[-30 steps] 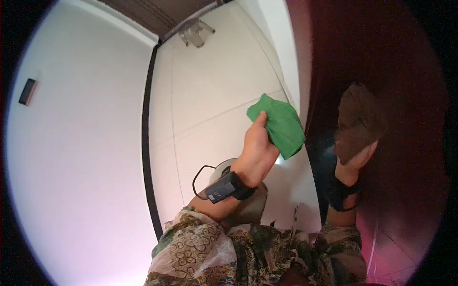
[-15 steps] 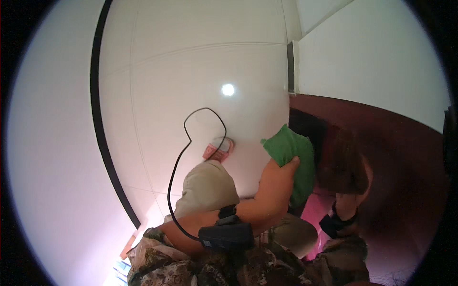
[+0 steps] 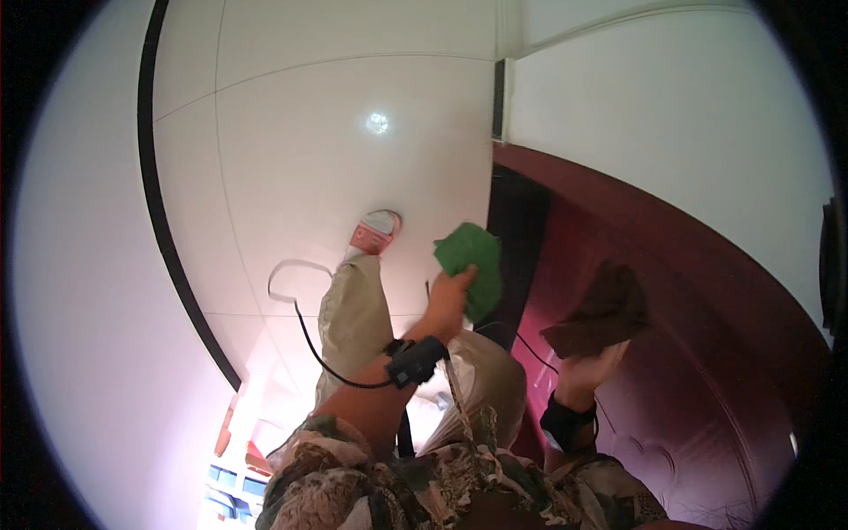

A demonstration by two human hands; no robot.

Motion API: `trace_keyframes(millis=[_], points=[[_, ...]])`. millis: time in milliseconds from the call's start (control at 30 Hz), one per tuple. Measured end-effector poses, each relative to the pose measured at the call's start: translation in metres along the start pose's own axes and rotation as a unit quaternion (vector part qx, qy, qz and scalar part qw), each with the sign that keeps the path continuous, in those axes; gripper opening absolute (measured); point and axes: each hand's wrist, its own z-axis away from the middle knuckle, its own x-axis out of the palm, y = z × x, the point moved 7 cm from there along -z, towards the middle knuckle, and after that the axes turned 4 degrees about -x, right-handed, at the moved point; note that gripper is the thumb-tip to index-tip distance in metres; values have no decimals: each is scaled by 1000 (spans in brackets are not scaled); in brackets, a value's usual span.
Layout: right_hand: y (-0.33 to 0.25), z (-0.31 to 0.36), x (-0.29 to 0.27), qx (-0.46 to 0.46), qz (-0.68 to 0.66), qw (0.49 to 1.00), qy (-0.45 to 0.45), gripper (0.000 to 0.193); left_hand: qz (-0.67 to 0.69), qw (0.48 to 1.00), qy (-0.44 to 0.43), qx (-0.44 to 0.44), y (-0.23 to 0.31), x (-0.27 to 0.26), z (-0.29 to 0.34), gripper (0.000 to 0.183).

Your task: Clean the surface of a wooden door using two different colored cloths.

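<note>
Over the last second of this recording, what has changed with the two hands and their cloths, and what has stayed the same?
The left hand with its green cloth has dropped from raised to down by the dark red door edge, over the white tiled floor. The right hand has stayed against the door, gripping the brown cloth. Both cloths remain held.

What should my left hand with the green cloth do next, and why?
Probably bring the left hand and its crumpled green cloth rightward onto the dark red wooden door. The cloth hangs over the white tiled floor by the door's edge, while the right hand already presses a brown cloth against it.
</note>
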Motion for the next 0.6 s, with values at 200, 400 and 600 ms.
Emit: trace_keyframes(millis=[200, 400, 600], points=[[-107, 19, -16, 148, -275, 945, 100, 43, -20, 1000, 9, 12, -24, -65, 48, 35], [-211, -14, -56, 171, -320, 909, 205, 38, -53, 991, -10, 122, 22, -34, 169, 36], [-289, -34, -67, 120, -489, 863, 48, 29, -19, 990, -4, 139, 91, 51, 274, 35]])
